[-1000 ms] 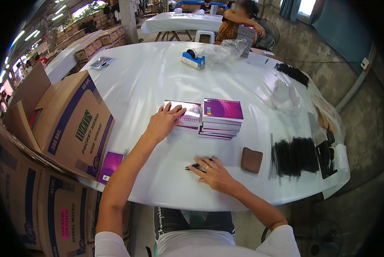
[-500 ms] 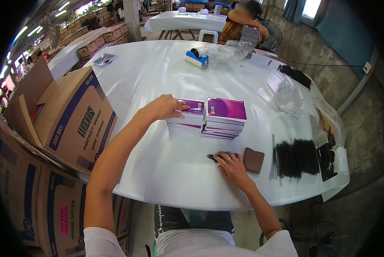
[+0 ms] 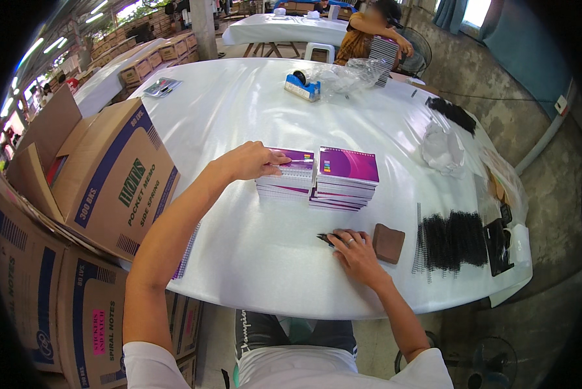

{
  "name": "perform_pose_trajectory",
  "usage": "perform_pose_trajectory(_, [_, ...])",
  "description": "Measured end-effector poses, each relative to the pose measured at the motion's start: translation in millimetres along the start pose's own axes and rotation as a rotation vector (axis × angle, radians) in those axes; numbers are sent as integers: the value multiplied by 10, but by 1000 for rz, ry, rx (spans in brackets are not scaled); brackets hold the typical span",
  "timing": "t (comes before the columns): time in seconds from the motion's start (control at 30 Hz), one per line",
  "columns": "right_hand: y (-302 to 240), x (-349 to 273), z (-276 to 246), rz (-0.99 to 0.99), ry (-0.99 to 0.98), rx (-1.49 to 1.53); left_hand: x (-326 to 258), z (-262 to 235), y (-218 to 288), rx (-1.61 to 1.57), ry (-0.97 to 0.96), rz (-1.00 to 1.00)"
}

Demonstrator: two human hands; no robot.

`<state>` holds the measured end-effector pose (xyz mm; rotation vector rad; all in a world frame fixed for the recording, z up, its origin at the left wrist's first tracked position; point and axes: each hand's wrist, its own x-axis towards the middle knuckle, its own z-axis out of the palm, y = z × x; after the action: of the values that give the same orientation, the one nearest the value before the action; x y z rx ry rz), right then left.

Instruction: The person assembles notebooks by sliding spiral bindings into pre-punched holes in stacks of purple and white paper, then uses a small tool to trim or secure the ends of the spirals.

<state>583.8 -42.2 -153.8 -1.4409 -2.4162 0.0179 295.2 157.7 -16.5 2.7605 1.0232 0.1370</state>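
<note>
A tall brown cardboard carton with blue bands [image 3: 125, 178] stood at the far left with its flaps up, its contents mostly hidden, so how full it was could not be told. Between it and the left forearm lay a purple-covered notebook [image 3: 186, 259], partly covered, with a coiled edge showing; that one looked finished.

The left hand [image 3: 260, 161] reached over the left stack of small purple-covered notepads [image 3: 295, 181], fingers on its top cover; whether they pinched a pad or only rested there could not be told. Just beside it stood the right stack of matching purple notepads [image 3: 348, 180], slightly uneven. A row of pale dots ran along the far edge of its top cover, and no black coil could be made out there, so these pads seemed to be waiting for theirs.

Nearer the body, the right hand [image 3: 354, 249] was closed around a black pointed hand tool [image 3: 325, 240], its tip poking out leftward, well clear of both stacks. Just beyond that hand lay a brown rounded block [image 3: 389, 243]. Farther right, a broad bunch of loose black spiral coils [image 3: 453, 238] lay unused, suggesting that much was left to do.
</note>
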Motion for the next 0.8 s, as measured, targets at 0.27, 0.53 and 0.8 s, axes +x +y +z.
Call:
perform_pose_trajectory(0.27, [-66, 326, -191, -134, 174, 98, -7, 176, -29, 222, 36, 94])
perform_pose_trajectory(0.53, [-156, 1016, -450, -168, 294, 284, -78, 131, 77, 239, 29, 60])
perform_pose_trajectory(0.8, [-104, 1791, -538, -251, 383, 4, -117, 107, 9, 214, 74, 81])
